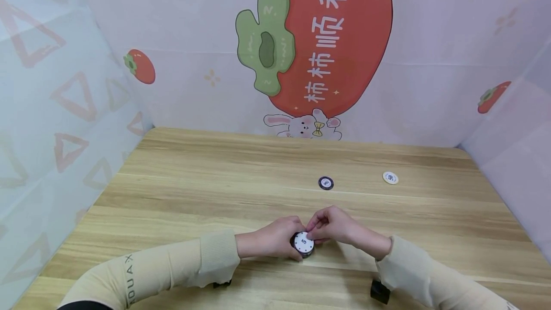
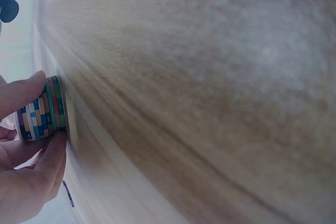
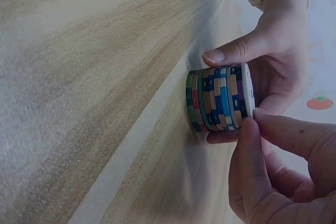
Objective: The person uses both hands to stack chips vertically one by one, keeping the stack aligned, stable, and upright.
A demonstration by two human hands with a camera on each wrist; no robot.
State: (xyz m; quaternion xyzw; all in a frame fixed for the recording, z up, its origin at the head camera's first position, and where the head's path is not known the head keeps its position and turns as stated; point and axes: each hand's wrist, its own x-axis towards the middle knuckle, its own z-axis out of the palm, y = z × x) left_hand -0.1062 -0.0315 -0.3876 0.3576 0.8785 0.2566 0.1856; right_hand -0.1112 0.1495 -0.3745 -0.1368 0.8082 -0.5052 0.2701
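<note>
A stack of poker chips stands on the wooden table, its edges banded in green, red, orange and blue. My left hand holds the stack from the left, thumb on the near side and fingers round the far side. On top lies a white poker chip marked 5. The thumb and forefinger of my right hand pinch that chip at its right edge. In the left wrist view, the stack sits between the left thumb and fingers; the right hand is mostly hidden behind it.
Two loose chips lie flat farther back on the wooden table: a dark one and, to its right, a white one marked 50. Printed cloth walls stand behind the table and at its sides.
</note>
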